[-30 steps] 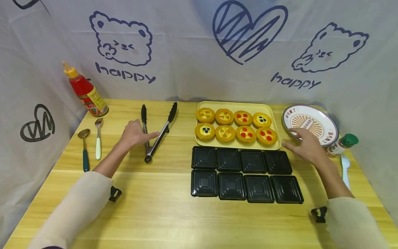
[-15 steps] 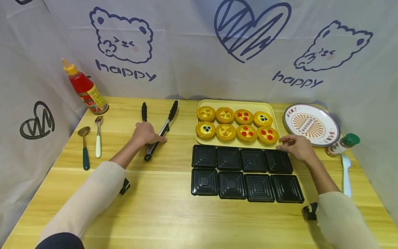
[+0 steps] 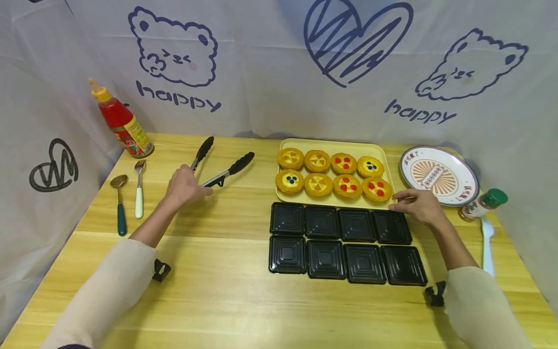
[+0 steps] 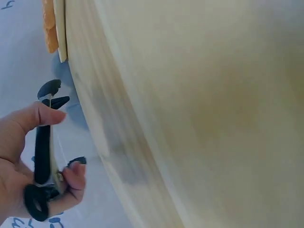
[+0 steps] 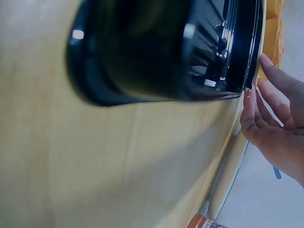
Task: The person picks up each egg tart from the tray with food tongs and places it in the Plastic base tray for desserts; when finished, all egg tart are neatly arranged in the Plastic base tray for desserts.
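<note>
My left hand (image 3: 185,186) grips the metal tongs (image 3: 218,179), whose black-tipped arms are spread towards the back wall. In the left wrist view, the thumb and fingers curl round the tongs (image 4: 42,154), on opposite arms. My right hand (image 3: 419,206) pinches the front right corner of a pale yellow tray (image 3: 389,167), its fingertips right beside a black square holder (image 3: 391,227). In the right wrist view, the bent fingers of the right hand (image 5: 278,135) meet at the tray's edge. Egg tarts (image 3: 347,186) with fruit toppings stand in two rows on the tray.
Several black square holders (image 3: 324,259) lie in two rows before the tray. A patterned plate (image 3: 459,169), a green-capped shaker (image 3: 481,204) and a pale knife (image 3: 487,247) are on the right. To the left are a red sauce bottle (image 3: 126,126), a fork (image 3: 139,194) and a spoon (image 3: 120,208).
My left hand has closed on the tongs and shifted them left, turning them. My right hand has moved from beside the plate to the tray's corner and stays there.
</note>
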{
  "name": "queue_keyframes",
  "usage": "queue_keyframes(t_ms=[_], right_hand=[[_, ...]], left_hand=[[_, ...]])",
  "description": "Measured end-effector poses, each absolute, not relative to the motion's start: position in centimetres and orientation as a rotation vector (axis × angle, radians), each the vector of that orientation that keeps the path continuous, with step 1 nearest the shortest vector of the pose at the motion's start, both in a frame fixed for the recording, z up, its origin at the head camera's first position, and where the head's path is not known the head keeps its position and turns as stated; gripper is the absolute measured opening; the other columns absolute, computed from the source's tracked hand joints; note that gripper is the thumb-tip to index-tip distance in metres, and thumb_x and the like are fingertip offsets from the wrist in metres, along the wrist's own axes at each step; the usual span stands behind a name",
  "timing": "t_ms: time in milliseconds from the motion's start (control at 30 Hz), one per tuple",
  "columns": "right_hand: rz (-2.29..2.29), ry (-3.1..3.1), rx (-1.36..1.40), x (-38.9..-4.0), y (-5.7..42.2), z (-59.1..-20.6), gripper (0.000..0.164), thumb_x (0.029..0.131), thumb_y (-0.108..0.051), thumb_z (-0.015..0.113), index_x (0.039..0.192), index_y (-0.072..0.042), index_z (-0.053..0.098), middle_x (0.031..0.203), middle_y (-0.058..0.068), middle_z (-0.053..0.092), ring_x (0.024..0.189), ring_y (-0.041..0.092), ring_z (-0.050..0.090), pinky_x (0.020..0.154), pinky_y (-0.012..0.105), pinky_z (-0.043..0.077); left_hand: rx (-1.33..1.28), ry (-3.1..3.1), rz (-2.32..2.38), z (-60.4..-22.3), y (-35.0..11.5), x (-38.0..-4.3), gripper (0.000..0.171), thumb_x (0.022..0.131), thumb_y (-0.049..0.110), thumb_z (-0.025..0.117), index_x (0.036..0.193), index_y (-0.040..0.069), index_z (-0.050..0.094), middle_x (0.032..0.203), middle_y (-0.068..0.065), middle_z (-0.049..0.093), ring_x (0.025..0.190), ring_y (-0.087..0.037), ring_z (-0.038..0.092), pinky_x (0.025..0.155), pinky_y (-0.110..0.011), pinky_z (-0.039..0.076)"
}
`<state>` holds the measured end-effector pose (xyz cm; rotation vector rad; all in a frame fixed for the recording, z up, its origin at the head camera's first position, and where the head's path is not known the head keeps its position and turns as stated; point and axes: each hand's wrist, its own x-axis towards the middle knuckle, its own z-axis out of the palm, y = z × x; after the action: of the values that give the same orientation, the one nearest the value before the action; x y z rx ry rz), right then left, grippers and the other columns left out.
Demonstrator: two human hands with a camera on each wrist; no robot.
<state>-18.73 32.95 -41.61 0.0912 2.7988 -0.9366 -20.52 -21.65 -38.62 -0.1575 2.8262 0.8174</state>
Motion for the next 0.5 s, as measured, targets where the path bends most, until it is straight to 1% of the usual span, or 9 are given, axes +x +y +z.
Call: queue_keyframes(t_ms=[67, 100, 267, 367, 433, 500], right_hand=[[-0.940, 2.789, 0.105, -18.7, 33.0, -41.6, 0.049, 0.081, -0.029, 0.075, 0.113, 0.005, 0.063, 0.100, 0.021, 0.067, 0.074, 0.003, 0.056, 0.061, 0.020, 0.046], [-0.941, 2.784, 0.109, -18.8, 33.0, -41.6, 0.049, 0.081, -0.029, 0.075, 0.114, 0.005, 0.062, 0.100, 0.021, 0.067, 0.074, 0.003, 0.056, 0.061, 0.020, 0.046], [-0.939, 2.778, 0.120, -18.9, 33.0, -41.7, 0.050, 0.081, -0.030, 0.075, 0.114, 0.005, 0.062, 0.101, 0.020, 0.067, 0.074, 0.003, 0.056, 0.061, 0.020, 0.047], [-0.941, 2.776, 0.122, -19.0, 33.0, -41.7, 0.050, 0.081, -0.030, 0.075, 0.114, 0.005, 0.062, 0.100, 0.020, 0.067, 0.074, 0.003, 0.056, 0.060, 0.020, 0.047], [-0.941, 2.774, 0.123, -19.1, 33.0, -41.7, 0.050, 0.081, -0.029, 0.075, 0.114, 0.005, 0.062, 0.101, 0.020, 0.067, 0.074, 0.002, 0.056, 0.060, 0.020, 0.047], [-0.937, 2.774, 0.125, -19.0, 33.0, -41.7, 0.050, 0.080, -0.029, 0.075, 0.114, 0.005, 0.062, 0.101, 0.021, 0.067, 0.074, 0.003, 0.057, 0.060, 0.020, 0.047]], left_hand=[[-0.148, 2.882, 0.843, -38.6, -21.7, -20.1, 0.084, 0.076, 0.032, 0.077, 0.128, -0.019, 0.034, 0.115, -0.034, 0.048, 0.099, -0.043, 0.050, 0.083, -0.052, 0.046], [-0.132, 2.914, 0.841, -38.6, -21.7, -19.9, 0.086, 0.075, 0.034, 0.078, 0.129, -0.018, 0.035, 0.115, -0.033, 0.048, 0.101, -0.044, 0.049, 0.084, -0.053, 0.045], [-0.005, 3.049, 0.791, -38.6, -21.5, -19.0, 0.086, 0.073, 0.044, 0.079, 0.123, -0.017, 0.042, 0.105, -0.029, 0.051, 0.091, -0.040, 0.051, 0.075, -0.048, 0.046], [0.096, 3.092, 0.742, -38.4, -21.3, -18.6, 0.078, 0.077, 0.048, 0.074, 0.117, -0.014, 0.048, 0.102, -0.028, 0.056, 0.085, -0.038, 0.055, 0.070, -0.046, 0.048], [0.155, 3.090, 0.721, -38.2, -21.0, -18.4, 0.074, 0.080, 0.049, 0.071, 0.116, -0.012, 0.049, 0.103, -0.028, 0.057, 0.082, -0.037, 0.056, 0.067, -0.045, 0.048], [0.208, 3.066, 0.708, -37.8, -20.6, -18.1, 0.070, 0.083, 0.048, 0.068, 0.117, -0.010, 0.049, 0.106, -0.028, 0.059, 0.083, -0.036, 0.058, 0.068, -0.045, 0.049]])
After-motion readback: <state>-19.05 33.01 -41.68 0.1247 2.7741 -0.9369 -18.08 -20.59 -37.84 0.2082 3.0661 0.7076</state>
